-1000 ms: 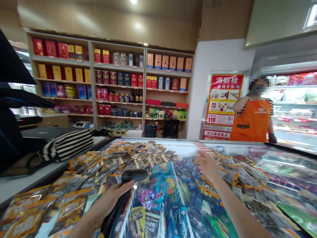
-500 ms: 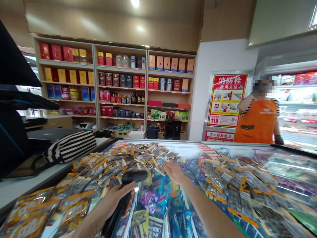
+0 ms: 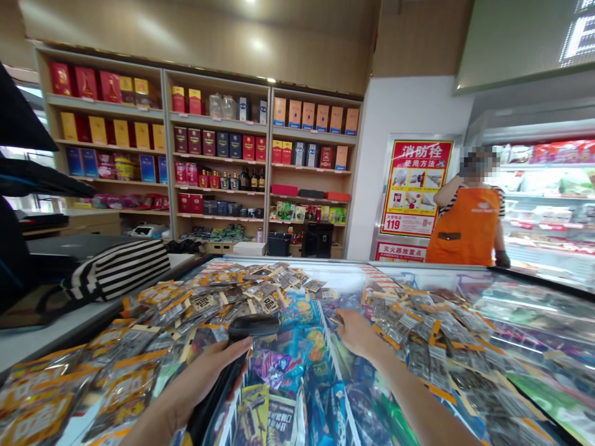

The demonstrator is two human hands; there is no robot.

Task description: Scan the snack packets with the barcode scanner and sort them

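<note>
My left hand (image 3: 198,384) is wrapped round the handle of a black barcode scanner (image 3: 253,326), whose head points out over the glass lid of a chest freezer (image 3: 339,279). My right hand (image 3: 356,333) reaches over the middle of the lid, fingers curled downward, beside a heap of small orange-edged snack packets (image 3: 409,322). Whether it grips a packet is hidden. Another heap of the same packets (image 3: 223,294) covers the lid on the left. Colourful frozen goods show beneath the glass.
A black-and-white striped bag (image 3: 116,269) lies on the counter at left. Shelves of boxed goods and bottles (image 3: 218,155) line the back wall. A person in an orange apron (image 3: 467,226) stands at the back right by a red poster (image 3: 416,186) and a chilled display.
My right hand swept from the right packet heap to the left one, then drew back toward me to the lid's middle. The left hand kept the scanner in place.
</note>
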